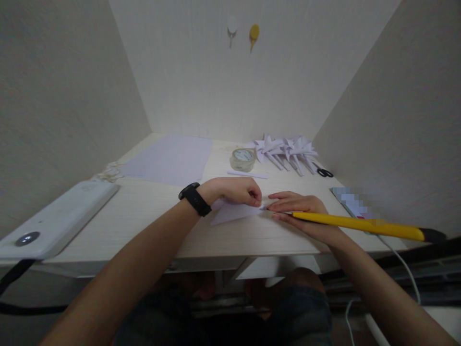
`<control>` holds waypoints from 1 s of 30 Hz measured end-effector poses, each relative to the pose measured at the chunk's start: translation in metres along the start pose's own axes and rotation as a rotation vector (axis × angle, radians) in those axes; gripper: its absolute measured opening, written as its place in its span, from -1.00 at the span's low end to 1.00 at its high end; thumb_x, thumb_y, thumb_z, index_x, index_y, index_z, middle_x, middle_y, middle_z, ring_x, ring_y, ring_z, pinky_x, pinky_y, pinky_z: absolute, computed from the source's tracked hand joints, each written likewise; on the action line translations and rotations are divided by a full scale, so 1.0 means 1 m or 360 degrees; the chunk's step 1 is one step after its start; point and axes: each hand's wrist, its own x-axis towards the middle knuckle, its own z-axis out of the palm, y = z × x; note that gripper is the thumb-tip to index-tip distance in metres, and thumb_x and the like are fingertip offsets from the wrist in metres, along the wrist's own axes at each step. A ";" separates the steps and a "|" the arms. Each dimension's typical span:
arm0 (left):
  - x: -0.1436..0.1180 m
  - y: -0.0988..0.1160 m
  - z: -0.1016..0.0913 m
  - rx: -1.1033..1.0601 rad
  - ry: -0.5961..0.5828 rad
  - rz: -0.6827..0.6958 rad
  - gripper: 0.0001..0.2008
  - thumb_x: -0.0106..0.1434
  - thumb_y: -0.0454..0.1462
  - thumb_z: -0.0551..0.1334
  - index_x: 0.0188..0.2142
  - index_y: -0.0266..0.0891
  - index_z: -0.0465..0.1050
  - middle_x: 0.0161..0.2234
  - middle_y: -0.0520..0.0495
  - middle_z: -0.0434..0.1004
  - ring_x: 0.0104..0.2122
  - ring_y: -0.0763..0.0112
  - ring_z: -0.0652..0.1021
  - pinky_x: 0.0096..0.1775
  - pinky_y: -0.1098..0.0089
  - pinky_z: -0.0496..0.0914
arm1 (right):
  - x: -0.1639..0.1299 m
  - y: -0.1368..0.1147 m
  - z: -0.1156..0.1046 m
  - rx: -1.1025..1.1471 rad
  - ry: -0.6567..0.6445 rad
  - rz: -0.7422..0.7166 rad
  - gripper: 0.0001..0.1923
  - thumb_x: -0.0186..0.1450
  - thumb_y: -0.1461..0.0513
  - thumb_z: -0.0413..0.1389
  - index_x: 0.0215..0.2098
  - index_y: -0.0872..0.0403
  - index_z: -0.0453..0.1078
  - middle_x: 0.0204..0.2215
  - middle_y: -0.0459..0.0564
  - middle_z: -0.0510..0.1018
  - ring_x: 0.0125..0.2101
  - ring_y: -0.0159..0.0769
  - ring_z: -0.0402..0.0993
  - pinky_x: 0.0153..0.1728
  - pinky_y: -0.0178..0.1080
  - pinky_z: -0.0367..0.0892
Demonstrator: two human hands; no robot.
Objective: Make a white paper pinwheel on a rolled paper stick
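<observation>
Both hands [268,199] low, fingertips nearly meeting — forearms converging.

Blurred card [355,202] by table edge

I am counting two hands [237,190] [298,206], one yellow knife [360,224], one tape roll [243,159], one scissors [325,172] at two o'clock, two wall pins [232,26] [254,32] at twelve o'clock.
</observation>
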 end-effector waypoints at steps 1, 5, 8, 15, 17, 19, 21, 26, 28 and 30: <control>0.000 0.000 0.000 0.0005 0.0016 0.0002 -0.86 0.13 -0.30 0.23 -0.40 -0.27 0.58 -0.48 0.04 0.53 -0.43 0.46 0.43 -0.31 0.46 0.26 | 0.000 0.001 0.001 0.0038 0.0041 0.0047 -0.87 0.23 0.18 0.28 -0.24 -0.10 0.64 -0.26 -0.03 0.70 -0.05 -0.11 0.56 -0.02 -0.08 0.48; 0.000 -0.001 0.000 0.0059 0.0167 -0.0012 -0.85 0.14 -0.31 0.23 -0.37 -0.29 0.59 -0.43 -0.01 0.58 -0.41 0.44 0.46 -0.30 0.44 0.27 | -0.001 0.012 0.005 0.0373 0.0426 0.0338 -0.86 0.12 0.15 0.36 -0.31 -0.09 0.64 -0.20 -0.02 0.69 -0.11 -0.09 0.59 0.04 -0.03 0.43; 0.001 -0.001 0.000 0.0077 0.0312 -0.0001 -0.85 0.15 -0.34 0.22 -0.35 -0.31 0.59 -0.39 -0.06 0.60 -0.40 0.43 0.48 -0.29 0.43 0.28 | 0.001 0.019 0.008 0.0771 0.0700 0.0578 -0.80 0.01 0.09 0.42 -0.40 -0.03 0.64 -0.25 0.01 0.70 -0.10 -0.06 0.59 0.13 0.03 0.33; 0.004 0.001 0.001 -0.0040 0.0499 0.0018 -0.80 0.17 -0.30 0.22 -0.32 -0.35 0.61 -0.40 -0.07 0.59 -0.41 0.44 0.46 -0.33 0.45 0.27 | 0.016 0.020 0.016 0.1385 0.0850 0.0889 -0.74 -0.10 0.17 0.47 -0.47 0.06 0.58 -0.42 -0.03 0.67 -0.30 -0.18 0.62 0.03 -0.05 0.47; 0.004 0.000 0.002 -0.0099 0.0517 0.0021 -0.79 0.18 -0.26 0.23 -0.32 -0.36 0.61 -0.41 -0.07 0.58 -0.42 0.44 0.45 -0.35 0.45 0.27 | 0.021 0.020 0.019 0.1443 0.0895 0.0917 -0.75 -0.08 0.19 0.47 -0.46 0.06 0.57 -0.42 -0.04 0.67 -0.34 -0.20 0.62 -0.03 -0.07 0.52; 0.003 -0.001 0.000 -0.0150 0.0526 0.0029 -0.78 0.17 -0.24 0.23 -0.32 -0.36 0.60 -0.41 -0.07 0.57 -0.42 0.44 0.45 -0.35 0.45 0.26 | 0.025 0.022 0.021 0.1457 0.0940 0.0915 -0.77 -0.06 0.22 0.45 -0.45 0.06 0.56 -0.42 -0.05 0.67 -0.36 -0.21 0.63 -0.07 -0.10 0.55; 0.000 -0.002 -0.002 -0.0192 0.0511 0.0019 -0.77 0.15 -0.22 0.25 -0.33 -0.35 0.60 -0.42 -0.06 0.56 -0.43 0.44 0.44 -0.37 0.44 0.25 | 0.028 0.026 0.021 0.1479 0.0963 0.0902 -0.79 -0.05 0.24 0.44 -0.45 0.05 0.56 -0.42 -0.06 0.67 -0.34 -0.21 0.64 -0.06 -0.12 0.56; -0.011 -0.007 -0.009 -0.0309 0.0182 -0.0223 -0.75 -0.02 -0.14 0.40 -0.40 -0.28 0.58 -0.46 -0.05 0.58 -0.50 0.39 0.46 -0.44 0.40 0.27 | 0.030 0.041 0.014 0.1488 0.0865 0.0893 -0.84 0.02 0.24 0.40 -0.42 0.01 0.55 -0.37 -0.07 0.69 -0.24 -0.15 0.65 0.05 -0.08 0.50; -0.013 -0.010 -0.009 -0.0417 0.0080 -0.0331 -0.73 -0.07 -0.12 0.43 -0.43 -0.25 0.57 -0.47 -0.04 0.59 -0.51 0.37 0.48 -0.46 0.39 0.29 | 0.032 0.045 0.011 0.1420 0.0844 0.0845 -0.85 0.04 0.23 0.38 -0.41 0.00 0.55 -0.36 -0.05 0.70 -0.23 -0.11 0.66 0.06 -0.03 0.49; -0.013 -0.015 -0.008 -0.0527 0.0057 -0.0374 -0.74 -0.10 -0.12 0.45 -0.45 -0.23 0.57 -0.47 -0.04 0.60 -0.51 0.36 0.50 -0.47 0.40 0.31 | 0.034 0.048 0.009 0.1385 0.0889 0.0789 -0.86 0.05 0.22 0.38 -0.41 0.00 0.55 -0.35 -0.04 0.70 -0.23 -0.08 0.66 0.05 0.00 0.49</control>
